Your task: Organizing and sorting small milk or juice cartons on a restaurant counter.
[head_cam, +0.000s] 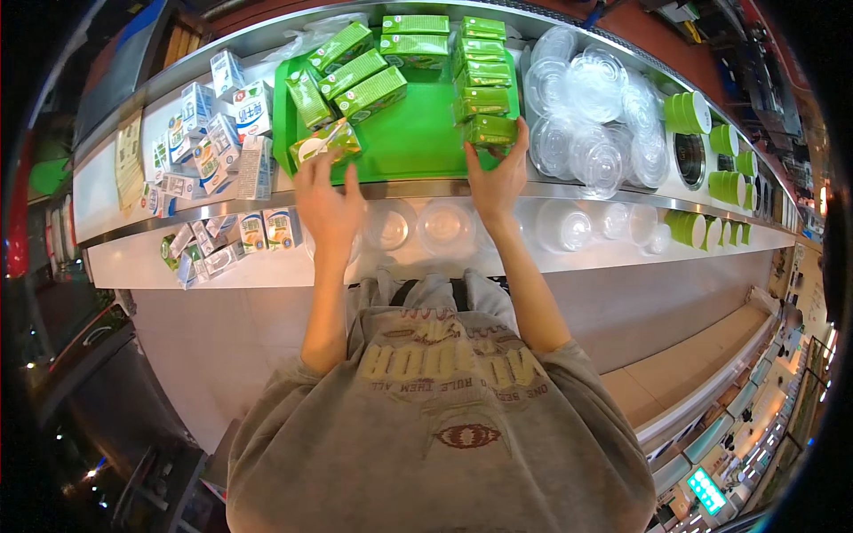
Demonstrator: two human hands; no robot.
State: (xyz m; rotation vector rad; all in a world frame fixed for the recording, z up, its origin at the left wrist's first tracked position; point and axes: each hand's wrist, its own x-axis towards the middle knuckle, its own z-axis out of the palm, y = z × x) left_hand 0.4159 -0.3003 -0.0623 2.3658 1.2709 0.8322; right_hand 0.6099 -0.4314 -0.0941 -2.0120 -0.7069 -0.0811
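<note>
A bright green tray point(426, 126) lies before me with green drink cartons on it. My right hand point(496, 176) has thumb and fingers on opposite sides of a green carton point(490, 131), the nearest in a row along the tray's right side. At the tray's front left, my left hand point(330, 200) is spread, its fingertips at the edge of a tilted carton with a patterned face point(328, 140). Whether they touch it is unclear. Behind that carton, several green cartons point(370, 93) lie at an angle, and two more point(414, 43) sit along the back.
White and blue milk cartons point(210, 143) are heaped left of the tray. Clear plastic lids or bowls point(590, 113) are stacked to its right, with green paper cups point(686, 113) farther right. A lower shelf point(280, 270) holds more cartons and clear containers. The counter's metal edge point(413, 190) runs in front.
</note>
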